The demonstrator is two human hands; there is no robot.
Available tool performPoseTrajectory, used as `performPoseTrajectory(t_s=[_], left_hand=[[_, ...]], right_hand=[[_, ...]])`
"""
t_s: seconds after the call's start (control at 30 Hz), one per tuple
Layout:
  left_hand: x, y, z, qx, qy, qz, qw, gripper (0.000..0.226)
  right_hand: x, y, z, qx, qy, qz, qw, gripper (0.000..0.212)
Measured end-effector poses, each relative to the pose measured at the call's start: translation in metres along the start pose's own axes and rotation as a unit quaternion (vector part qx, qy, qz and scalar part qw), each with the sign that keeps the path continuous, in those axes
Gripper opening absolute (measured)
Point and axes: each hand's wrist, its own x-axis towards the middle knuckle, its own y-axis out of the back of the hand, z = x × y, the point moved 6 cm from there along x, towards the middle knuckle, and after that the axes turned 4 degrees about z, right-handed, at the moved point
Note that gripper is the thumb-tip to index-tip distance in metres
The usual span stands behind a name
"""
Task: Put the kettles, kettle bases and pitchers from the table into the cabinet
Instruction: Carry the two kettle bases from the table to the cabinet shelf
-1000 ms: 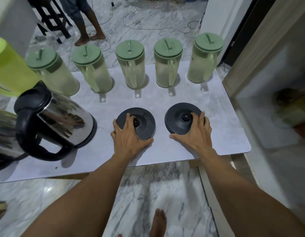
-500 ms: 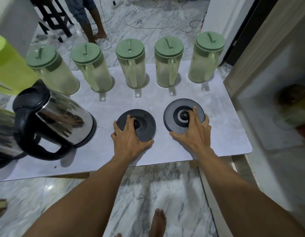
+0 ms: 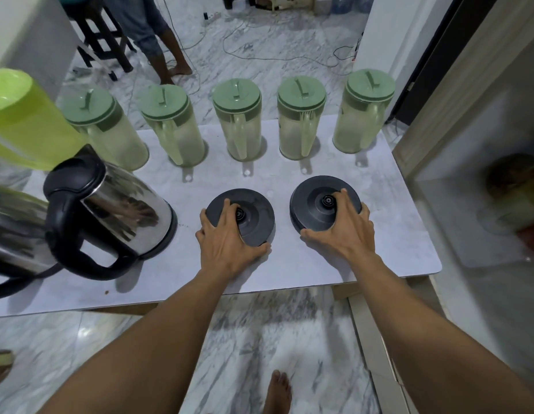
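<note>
Two round black kettle bases lie on the white table [image 3: 394, 234]. My left hand [image 3: 227, 237] grips the left base [image 3: 253, 216] at its near edge, thumb curled under. My right hand [image 3: 343, 228] grips the right base [image 3: 313, 204], which is tilted up off the table at its near side. A steel kettle with a black handle [image 3: 116, 210] stands at the left, with a second steel kettle [image 3: 8, 231] partly cut off beside it. Several clear pitchers with green lids [image 3: 239, 121] stand in a row along the far edge.
A lime-green pitcher [image 3: 23, 121] stands at the far left. The open cabinet [image 3: 484, 180] is to the right of the table, with blurred items on its shelf. Another person's legs [image 3: 158, 43] and a dark stool are behind the table; cables lie on the floor.
My right hand has tipped the right base up from the table, and its grip has tightened. My left hand has barely moved on the left base.
</note>
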Motion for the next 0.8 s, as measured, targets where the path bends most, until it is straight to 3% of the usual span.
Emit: performPoseTrajectory(t_s=[0.37,0.57,0.8], left_hand=[[0.005,0.051,0.017,-0.016,-0.045,0.019,0.999,0.1],[-0.002,0.086,0.034,-0.01,-0.079,0.021,0.997,0.105],[-0.015,0.134,0.058,-0.014,-0.149,0.019,0.989,0.106]], right_hand=[[-0.008,0.052,-0.014,-0.018,0.021,0.012,1.0,0.104],[-0.028,0.093,-0.022,-0.008,0.007,0.028,1.0,0.105],[-0.077,0.157,-0.043,-0.039,-0.017,0.081,0.996,0.094]])
